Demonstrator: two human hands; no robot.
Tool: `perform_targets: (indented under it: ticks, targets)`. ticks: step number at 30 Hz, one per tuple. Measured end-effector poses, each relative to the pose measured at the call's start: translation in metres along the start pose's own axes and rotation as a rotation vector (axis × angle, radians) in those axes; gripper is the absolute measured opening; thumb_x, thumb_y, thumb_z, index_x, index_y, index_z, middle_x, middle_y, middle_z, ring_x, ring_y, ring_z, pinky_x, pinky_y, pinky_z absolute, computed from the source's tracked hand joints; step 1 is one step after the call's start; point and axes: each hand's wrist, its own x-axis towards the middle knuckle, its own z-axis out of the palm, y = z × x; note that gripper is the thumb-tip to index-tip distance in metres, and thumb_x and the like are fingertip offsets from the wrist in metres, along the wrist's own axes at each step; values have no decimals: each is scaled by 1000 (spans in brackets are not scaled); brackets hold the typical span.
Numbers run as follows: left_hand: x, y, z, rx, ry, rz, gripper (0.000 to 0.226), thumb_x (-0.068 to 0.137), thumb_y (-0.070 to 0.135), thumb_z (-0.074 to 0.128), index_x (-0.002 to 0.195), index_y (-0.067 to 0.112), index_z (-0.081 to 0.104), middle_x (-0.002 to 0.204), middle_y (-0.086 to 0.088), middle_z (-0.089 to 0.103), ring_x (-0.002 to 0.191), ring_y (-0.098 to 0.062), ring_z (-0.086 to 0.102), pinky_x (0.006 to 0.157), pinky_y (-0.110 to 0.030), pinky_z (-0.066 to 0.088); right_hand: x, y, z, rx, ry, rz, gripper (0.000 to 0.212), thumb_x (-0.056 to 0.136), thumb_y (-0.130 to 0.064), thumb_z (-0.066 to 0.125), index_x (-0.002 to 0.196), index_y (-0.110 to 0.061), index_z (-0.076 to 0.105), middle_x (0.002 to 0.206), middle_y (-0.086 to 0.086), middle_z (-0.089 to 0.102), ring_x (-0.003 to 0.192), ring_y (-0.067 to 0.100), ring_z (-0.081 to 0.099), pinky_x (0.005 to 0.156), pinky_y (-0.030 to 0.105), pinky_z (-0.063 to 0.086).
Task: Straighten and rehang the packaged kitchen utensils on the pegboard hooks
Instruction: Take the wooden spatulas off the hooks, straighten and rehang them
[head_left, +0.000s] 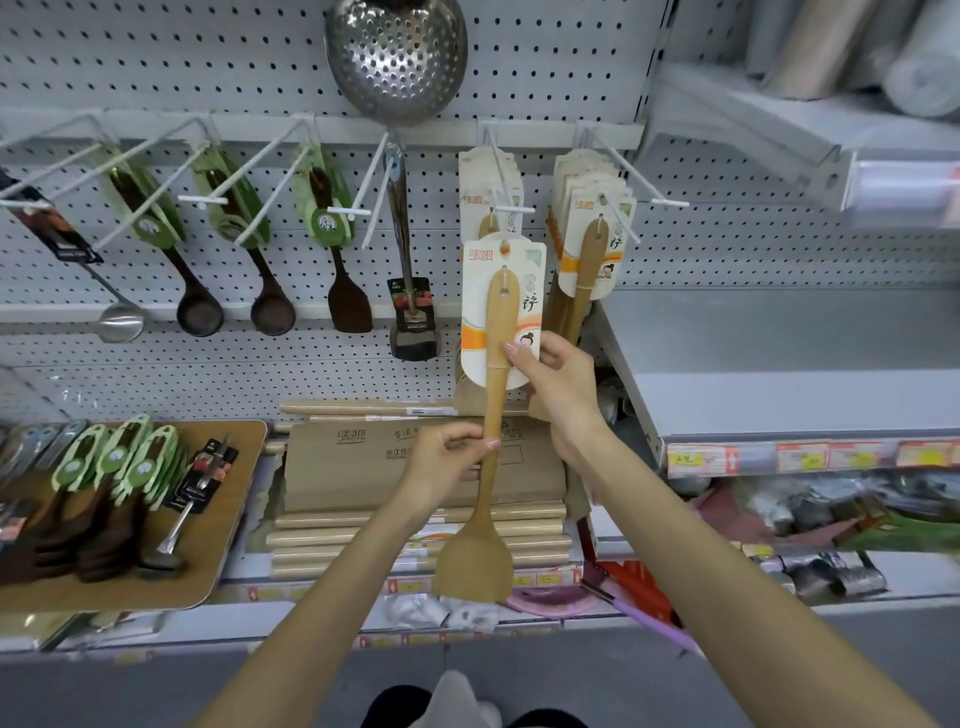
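Observation:
A light wooden spatula (496, 415) on a white and orange card (480, 291) is held upright just below a white pegboard hook (506, 200). My left hand (452, 457) pinches the handle at its middle. My right hand (558, 389) grips the card's lower right edge and the handle. The card's top hole sits a little under the hook's tip, where more of the same carded spatulas (491, 182) hang. Another bunch of carded wooden utensils (587, 249) hangs on the hook to the right.
Dark wooden spoons in green cards (239, 244), a steel ladle (117, 317) and a metal turner (413, 312) hang to the left. A large strainer (397, 57) hangs above. A wooden tray (156, 587) with loose utensils sits lower left; cardboard boxes and rolling pins (415, 467) lie beneath my hands. A grey shelf (779, 364) juts out at right.

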Motion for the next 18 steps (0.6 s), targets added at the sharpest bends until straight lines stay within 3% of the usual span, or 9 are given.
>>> perform_targets:
  ticks: [4, 9, 12, 18]
  targets:
    - [4, 6, 4, -8, -1, 9, 9, 87, 8, 64, 82, 12, 70, 79, -11, 70, 80, -23, 68, 72, -30, 59, 9, -2, 2, -2, 16, 18, 12, 86, -15, 69, 98, -13, 70, 92, 1, 74, 80, 8, 66, 66, 20, 49]
    - [11, 8, 7, -25, -4, 6, 7, 87, 8, 64, 84, 11, 70, 82, -14, 69, 81, -25, 68, 74, -35, 59, 20, -4, 3, -17, 36, 26, 9, 86, -17, 69, 94, -14, 70, 87, -1, 72, 74, 5, 63, 62, 18, 46]
    - [16, 11, 7, -36, -19, 6, 7, 87, 8, 64, 85, 10, 70, 78, -10, 69, 74, -18, 68, 67, -27, 59, 26, -5, 2, -39, 6, 42, 8, 87, -20, 68, 93, -15, 69, 84, -4, 71, 73, 4, 63, 61, 17, 45]
    - [31, 23, 1, 1, -24, 12, 14, 88, 10, 62, 98, 2, 69, 88, -13, 72, 78, -18, 71, 64, -22, 57, 13, 23, -21, -155, -66, 131, 22, 91, -25, 62, 111, -15, 65, 102, 1, 71, 93, 12, 69, 82, 25, 56]
